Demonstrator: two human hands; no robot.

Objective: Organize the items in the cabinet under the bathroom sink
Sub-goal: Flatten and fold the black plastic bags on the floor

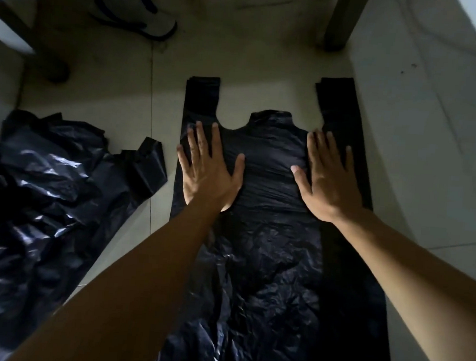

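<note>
Black plastic bag [266,238] lies flat on the floor [125,88], thin, slippery, crinkly; left hand [208,169] and right hand [328,178] press it with flat, spread fingers. Best gripped by its handles.

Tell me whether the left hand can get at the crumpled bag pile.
Probably yes: the left hand rests flat on the spread bag, holding nothing, and only bare floor lies between it and the pile.

A dim, pale tiled floor [110,101] with a flip-flop [160,22] near a dark post [344,18].
</note>
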